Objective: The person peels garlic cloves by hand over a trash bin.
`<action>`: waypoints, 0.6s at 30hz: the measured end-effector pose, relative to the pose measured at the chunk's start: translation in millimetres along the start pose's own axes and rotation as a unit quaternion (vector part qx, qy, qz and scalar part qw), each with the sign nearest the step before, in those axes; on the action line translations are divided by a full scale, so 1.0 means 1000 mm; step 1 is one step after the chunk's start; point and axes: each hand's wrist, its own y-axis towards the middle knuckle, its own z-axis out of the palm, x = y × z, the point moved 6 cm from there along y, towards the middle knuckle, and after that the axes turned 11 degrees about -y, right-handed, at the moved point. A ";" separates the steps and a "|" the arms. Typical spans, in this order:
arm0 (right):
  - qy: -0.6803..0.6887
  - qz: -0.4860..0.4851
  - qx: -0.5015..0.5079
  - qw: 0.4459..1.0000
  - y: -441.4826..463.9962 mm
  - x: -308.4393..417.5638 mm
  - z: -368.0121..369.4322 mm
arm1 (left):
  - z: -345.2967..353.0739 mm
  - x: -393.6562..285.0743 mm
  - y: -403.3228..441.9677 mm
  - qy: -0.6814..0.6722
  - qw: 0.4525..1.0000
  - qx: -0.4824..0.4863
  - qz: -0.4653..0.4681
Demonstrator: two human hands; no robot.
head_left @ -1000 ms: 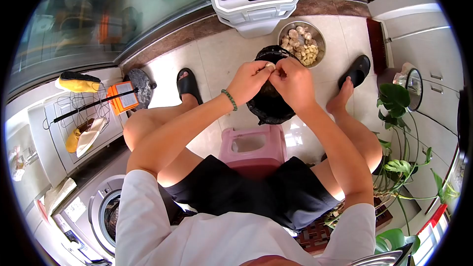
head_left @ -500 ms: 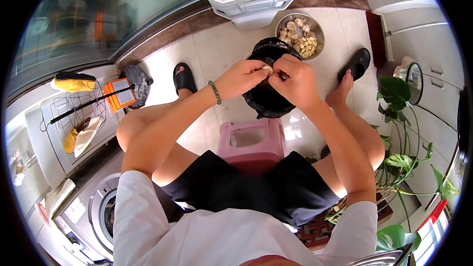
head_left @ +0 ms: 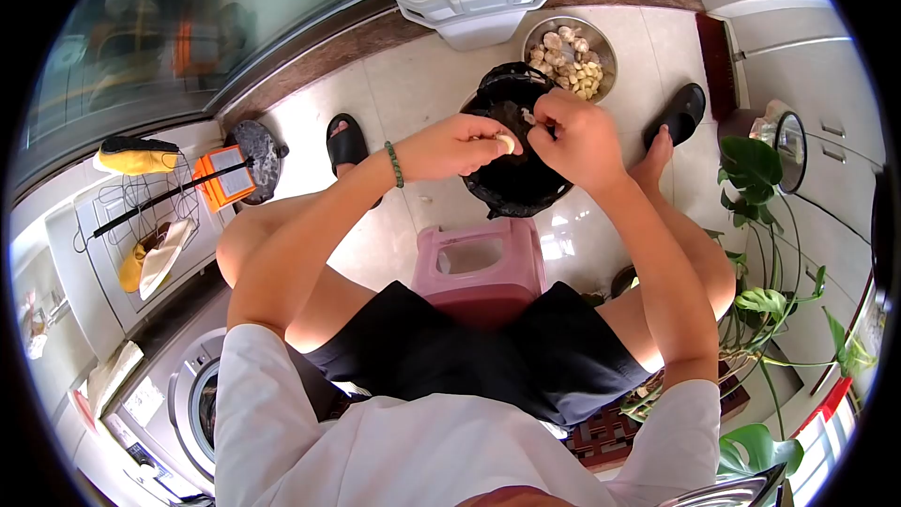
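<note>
Between the thumb and fingers of my left hand (head_left: 462, 145) is a pale garlic clove (head_left: 507, 144). My right hand (head_left: 574, 136) is a little apart from it, pinching a thin scrap of garlic skin (head_left: 528, 117). Both hands are above a bin lined with a black bag (head_left: 511, 195), whose dark inside shows between them. Just beyond, a metal bowl (head_left: 612, 66) on the floor holds whole garlic bulbs (head_left: 554, 49) and a heap of peeled cloves (head_left: 586, 80).
A pink stool (head_left: 432, 268) is between my legs. At the top stands a grey-white box (head_left: 469, 9). Leafy plants (head_left: 751, 169) and cabinets (head_left: 807, 84) line the right. On the left are a wire rack (head_left: 141, 192), an orange box (head_left: 223, 176) and a washing machine (head_left: 192, 394).
My hands have drawn apart: the left moved slightly left with the clove, the right moved right with a scrap of skin. Earlier both were together at the clove.
</note>
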 end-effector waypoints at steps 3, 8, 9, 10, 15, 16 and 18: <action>-0.073 -0.010 0.048 0.996 -0.010 -0.006 0.017 | -0.003 -0.003 -0.001 -0.061 0.997 0.001 0.037; -0.135 0.002 0.117 0.984 -0.017 -0.014 0.031 | -0.006 -0.005 0.001 -0.145 0.986 0.014 0.084; -0.135 0.002 0.117 0.984 -0.016 -0.013 0.030 | -0.006 -0.004 0.002 -0.144 0.986 0.014 0.084; -0.098 -0.008 0.068 0.993 -0.015 -0.010 0.024 | -0.008 -0.003 0.003 -0.142 0.987 -0.001 0.077; -0.039 -0.039 0.024 0.998 -0.010 -0.006 0.012 | -0.016 0.004 0.007 -0.118 0.990 -0.066 0.040; -0.061 -0.048 0.031 0.996 -0.011 -0.008 0.018 | -0.018 0.006 0.008 -0.132 0.988 -0.069 0.040; -0.091 -0.040 0.078 0.992 -0.012 -0.009 0.024 | -0.018 0.009 0.010 -0.146 0.986 -0.074 0.041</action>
